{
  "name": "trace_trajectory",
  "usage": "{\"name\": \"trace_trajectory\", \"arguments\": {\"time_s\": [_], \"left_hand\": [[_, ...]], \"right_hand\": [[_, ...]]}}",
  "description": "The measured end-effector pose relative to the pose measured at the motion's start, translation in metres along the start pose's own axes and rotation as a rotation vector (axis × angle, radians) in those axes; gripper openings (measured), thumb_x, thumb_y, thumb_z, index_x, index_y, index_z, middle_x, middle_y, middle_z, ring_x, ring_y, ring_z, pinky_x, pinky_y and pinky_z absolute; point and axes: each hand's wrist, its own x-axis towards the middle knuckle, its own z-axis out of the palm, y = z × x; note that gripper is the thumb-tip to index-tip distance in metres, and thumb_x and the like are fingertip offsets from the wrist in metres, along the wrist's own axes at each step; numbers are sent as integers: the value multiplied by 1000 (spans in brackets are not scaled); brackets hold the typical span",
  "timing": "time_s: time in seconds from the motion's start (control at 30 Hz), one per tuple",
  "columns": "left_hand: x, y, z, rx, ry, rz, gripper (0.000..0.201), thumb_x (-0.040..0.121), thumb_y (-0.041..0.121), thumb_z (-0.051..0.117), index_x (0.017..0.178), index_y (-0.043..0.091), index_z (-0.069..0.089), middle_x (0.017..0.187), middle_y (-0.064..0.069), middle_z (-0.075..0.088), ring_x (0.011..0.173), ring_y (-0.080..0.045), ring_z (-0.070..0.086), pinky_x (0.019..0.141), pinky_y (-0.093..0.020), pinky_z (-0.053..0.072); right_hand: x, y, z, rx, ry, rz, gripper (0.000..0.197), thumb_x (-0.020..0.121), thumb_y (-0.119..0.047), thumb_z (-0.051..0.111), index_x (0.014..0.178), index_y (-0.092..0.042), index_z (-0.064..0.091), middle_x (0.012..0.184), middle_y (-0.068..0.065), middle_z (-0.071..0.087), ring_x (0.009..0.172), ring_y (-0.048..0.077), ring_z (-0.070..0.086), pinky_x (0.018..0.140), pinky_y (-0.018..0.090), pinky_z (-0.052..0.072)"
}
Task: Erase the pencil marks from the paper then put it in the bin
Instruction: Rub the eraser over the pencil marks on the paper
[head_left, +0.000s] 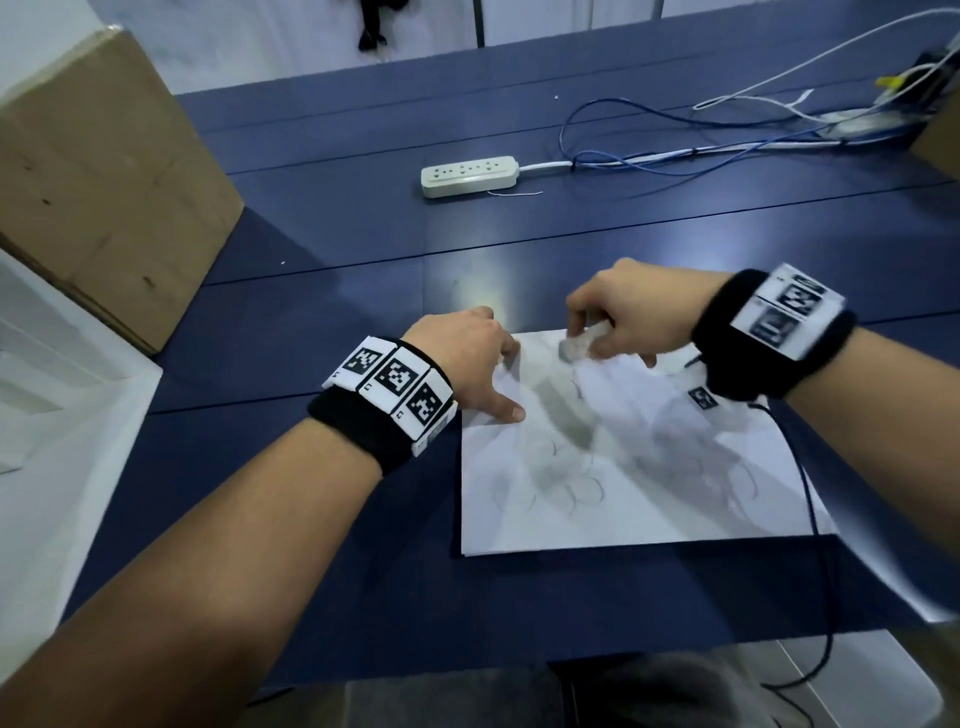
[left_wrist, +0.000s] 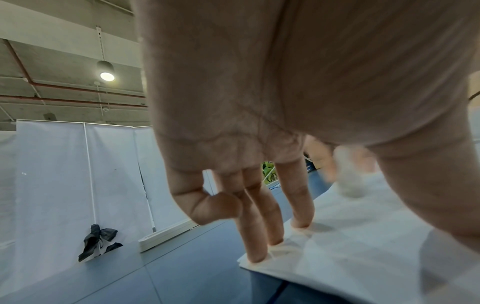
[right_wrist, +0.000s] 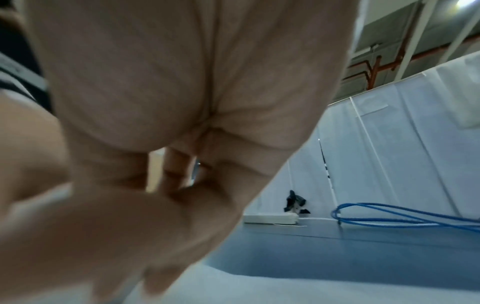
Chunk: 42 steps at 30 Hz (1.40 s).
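Pinching the eraser (head_left: 577, 345), the right hand (head_left: 636, 312) works the far edge of the paper (head_left: 623, 499) lying flat on the surface (head_left: 363, 291). The left hand (head_left: 467, 358) pins its far-left corner with straight fingers (left_wrist: 255, 236). Thin and light, the sheet probably creases easily; lift it by an edge.

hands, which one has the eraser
The right hand pinches the grey eraser against the far edge of the paper. The left hand holds nothing; its fingertips only press the paper's far left corner flat.
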Motion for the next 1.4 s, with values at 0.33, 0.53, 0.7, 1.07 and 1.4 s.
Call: {"name": "trace_trajectory", "arguments": {"time_s": [0.33,0.53,0.7,1.07,1.4], "left_hand": [[1,1,-2,13,-13,15,71,68,71,68,128,35,56,100,7,40,86,-15,48,79,-37,51],[2,0,-1,4,-8,-8,72,65,72,69,122,29,60,100,7,43,89,-17,54,79,-38,52],[2,2,-2,-9,-19,-8,72,66,70,71,125,32,58,100,7,41,90,-17,53,82,-39,52],[3,1,-2,-8,-11,-11,69,65,71,71,121,32,60,101,7,42,93,-19,57,80,-38,52],[3,-1,0,-16,-11,-10,73,65,72,70,123,29,60,102,7,43,94,-19,58,81,-40,53]], "right_hand": [[6,4,-2,-85,97,77,4,87,-26,67,88,-24,64,74,-7,66,37,16,63,61,36,59],[-30,-7,10,-12,-179,-45,14,83,-19,70,95,-25,69,75,-2,73,40,12,64,62,23,55],[-4,3,-1,-68,34,73,12,82,-21,67,93,-25,68,76,-5,70,39,17,64,57,35,58],[-7,-2,1,-45,-15,46,12,82,-22,70,94,-24,70,78,-2,71,38,16,63,62,32,59],[-25,-7,9,49,-234,-32,19,79,-14,74,94,-26,71,73,0,74,41,19,64,51,14,47]]}}
